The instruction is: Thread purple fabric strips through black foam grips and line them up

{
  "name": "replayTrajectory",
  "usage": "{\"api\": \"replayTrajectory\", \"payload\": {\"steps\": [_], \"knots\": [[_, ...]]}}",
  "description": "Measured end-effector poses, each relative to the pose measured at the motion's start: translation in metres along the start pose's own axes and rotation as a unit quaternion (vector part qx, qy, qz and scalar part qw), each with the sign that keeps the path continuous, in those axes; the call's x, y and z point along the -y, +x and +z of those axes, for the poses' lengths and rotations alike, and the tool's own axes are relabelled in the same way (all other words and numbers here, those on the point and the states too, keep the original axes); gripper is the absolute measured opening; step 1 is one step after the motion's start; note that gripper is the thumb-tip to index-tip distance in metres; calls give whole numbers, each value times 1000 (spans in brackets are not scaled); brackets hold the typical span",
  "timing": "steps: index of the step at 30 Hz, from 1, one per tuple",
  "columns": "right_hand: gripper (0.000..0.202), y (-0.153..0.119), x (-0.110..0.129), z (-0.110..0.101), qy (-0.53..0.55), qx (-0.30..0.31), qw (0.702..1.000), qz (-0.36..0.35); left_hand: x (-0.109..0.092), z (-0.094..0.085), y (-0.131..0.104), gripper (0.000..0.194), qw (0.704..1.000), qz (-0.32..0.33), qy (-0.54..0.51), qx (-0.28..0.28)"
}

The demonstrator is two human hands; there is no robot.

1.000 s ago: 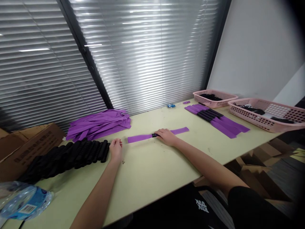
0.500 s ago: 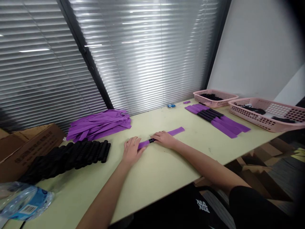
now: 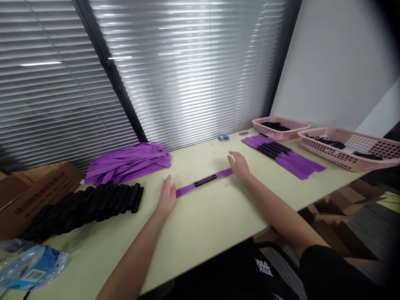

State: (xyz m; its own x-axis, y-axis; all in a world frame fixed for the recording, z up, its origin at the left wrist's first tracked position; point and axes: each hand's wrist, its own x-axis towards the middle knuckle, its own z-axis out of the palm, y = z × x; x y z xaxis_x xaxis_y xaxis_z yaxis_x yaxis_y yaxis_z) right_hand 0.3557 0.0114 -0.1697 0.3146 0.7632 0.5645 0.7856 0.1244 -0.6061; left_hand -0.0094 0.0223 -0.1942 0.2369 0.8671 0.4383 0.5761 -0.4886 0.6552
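Observation:
In the head view a flat purple strap lies on the table, with a ribbed black sleeve around its middle; purple shows through slots in the sleeve. My left hand is at the strap's left end, thumb apart from the fingers, and covers that end. At the other end is my right hand, its fingers spread and slightly raised over the strap tip. Whether either hand touches the strap is hard to see. Left of my left hand is a pile of black ribbed sleeves.
Loose purple straps are heaped by the blinds. Several sleeved straps lie side by side at right, near two pink baskets with black items. A cardboard box and plastic bottle stand left. The table's front edge is close.
My hands have moved apart from the strap's middle toward its two ends, the right hand farther. The black sleeve, mostly covered before, now shows in full.

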Motion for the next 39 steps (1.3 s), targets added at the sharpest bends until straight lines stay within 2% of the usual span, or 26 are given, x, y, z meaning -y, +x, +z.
{"api": "replayTrajectory", "payload": {"steps": [3,6,8,10,15,22,28,30,32,33,36,39], "knots": [[40,-12,19,9,-21,95,986,-137,4,4,-1,65,1000,-14,-1,20],[45,-22,38,23,-6,212,936,-281,6,5,-1,71,999,-13,13,45],[43,-24,44,31,15,273,905,-324,7,5,-1,72,998,-7,27,60],[36,-24,43,36,39,305,894,-327,8,4,-1,73,996,8,46,71],[32,-21,33,40,105,311,902,-280,12,7,-1,74,993,40,80,74],[35,-20,27,42,130,307,913,-236,16,9,0,76,993,13,73,91],[34,-20,26,39,161,326,915,-178,12,9,0,78,998,-12,4,65],[40,-17,23,34,208,297,925,-116,11,6,1,76,997,-30,-60,33],[46,-8,14,25,316,197,928,4,10,2,4,66,986,-63,-148,-36],[46,-2,7,20,378,112,916,70,10,-1,6,58,974,-84,-191,-84],[44,18,-20,0,420,-51,895,145,10,-12,14,34,916,-124,-300,-235],[47,33,-49,-21,423,-193,860,212,9,-23,20,23,856,-134,-378,-327]]}}
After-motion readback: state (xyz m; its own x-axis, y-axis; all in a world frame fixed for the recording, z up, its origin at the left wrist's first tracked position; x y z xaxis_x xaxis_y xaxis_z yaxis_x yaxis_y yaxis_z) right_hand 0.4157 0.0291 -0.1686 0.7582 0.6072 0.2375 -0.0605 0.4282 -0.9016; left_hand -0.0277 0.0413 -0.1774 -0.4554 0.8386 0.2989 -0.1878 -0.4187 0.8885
